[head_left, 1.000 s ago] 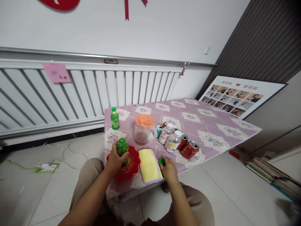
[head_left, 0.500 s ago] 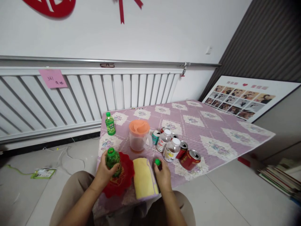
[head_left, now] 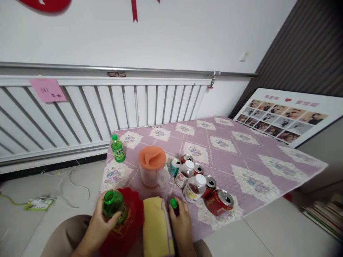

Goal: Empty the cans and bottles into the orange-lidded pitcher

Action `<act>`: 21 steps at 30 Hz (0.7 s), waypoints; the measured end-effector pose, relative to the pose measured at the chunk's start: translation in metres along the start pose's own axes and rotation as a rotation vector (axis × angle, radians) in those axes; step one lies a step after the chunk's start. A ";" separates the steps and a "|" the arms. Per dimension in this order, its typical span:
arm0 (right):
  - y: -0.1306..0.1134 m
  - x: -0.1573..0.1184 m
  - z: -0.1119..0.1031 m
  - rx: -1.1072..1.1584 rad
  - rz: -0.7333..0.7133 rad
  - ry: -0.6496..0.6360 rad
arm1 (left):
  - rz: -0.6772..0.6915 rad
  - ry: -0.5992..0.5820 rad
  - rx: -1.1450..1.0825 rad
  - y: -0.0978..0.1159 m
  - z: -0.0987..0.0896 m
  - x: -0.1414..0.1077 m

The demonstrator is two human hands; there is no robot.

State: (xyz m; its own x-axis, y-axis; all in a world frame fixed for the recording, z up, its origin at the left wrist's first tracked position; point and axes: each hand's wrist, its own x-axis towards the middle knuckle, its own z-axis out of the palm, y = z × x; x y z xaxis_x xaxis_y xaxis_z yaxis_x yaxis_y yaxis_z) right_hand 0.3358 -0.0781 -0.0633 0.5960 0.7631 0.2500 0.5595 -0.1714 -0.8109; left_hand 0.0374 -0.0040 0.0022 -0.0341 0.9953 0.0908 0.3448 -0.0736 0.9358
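Head cam: the left hand has its grip wrapped round an uncapped green bottle over the red dish on the desk — can't tell if the bottle's base touches it. The right hand has a narrow grip on a green cap, just beside the folded yellow cloth — orange-lidded pitcher behind that, white-capped jar and big red can off to the right.
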 end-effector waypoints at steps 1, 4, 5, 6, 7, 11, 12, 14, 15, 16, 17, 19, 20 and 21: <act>0.002 0.000 0.001 -0.010 0.004 0.001 | 0.000 0.017 0.009 0.000 0.000 0.000; 0.008 0.002 0.003 -0.027 -0.007 0.004 | 0.016 0.046 0.018 0.001 0.002 0.000; 0.010 0.002 0.003 -0.025 -0.017 0.002 | 0.021 0.049 0.015 0.001 0.002 0.000; 0.013 0.003 0.004 -0.024 -0.025 0.002 | 0.024 0.049 0.011 0.000 0.003 0.000; 0.015 0.004 0.004 -0.021 -0.035 0.003 | 0.023 0.047 0.006 -0.001 0.004 0.001; 0.024 0.008 0.006 -0.008 -0.072 0.002 | 0.024 0.058 -0.005 -0.007 0.007 0.001; 0.026 0.009 0.006 -0.006 -0.072 -0.012 | 0.027 0.064 -0.004 -0.007 0.008 0.001; 0.028 0.009 0.006 -0.008 -0.050 -0.047 | 0.036 0.077 0.001 -0.004 0.009 0.000; 0.027 0.010 0.005 -0.011 -0.028 -0.058 | 0.042 0.081 0.002 -0.001 0.009 -0.001; 0.025 0.009 0.005 -0.014 -0.003 -0.064 | 0.048 0.081 0.002 0.002 0.009 -0.001; 0.023 0.009 0.004 -0.016 0.022 -0.067 | 0.055 0.076 0.001 0.006 0.009 -0.001; 0.014 0.007 0.002 -0.013 0.065 -0.068 | 0.064 0.057 0.000 0.011 0.009 -0.001; 0.009 0.006 0.001 -0.008 0.082 -0.061 | 0.070 0.056 0.000 0.014 0.009 -0.001; 0.004 0.005 0.000 -0.003 0.098 -0.050 | 0.078 0.056 -0.002 0.015 0.009 -0.001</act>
State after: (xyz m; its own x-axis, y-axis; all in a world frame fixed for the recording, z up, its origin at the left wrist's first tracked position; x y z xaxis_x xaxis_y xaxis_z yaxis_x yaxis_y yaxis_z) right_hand 0.3408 -0.0755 -0.0649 0.6188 0.7724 0.1430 0.5014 -0.2483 -0.8288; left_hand 0.0510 -0.0053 0.0133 -0.0594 0.9815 0.1818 0.3469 -0.1505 0.9257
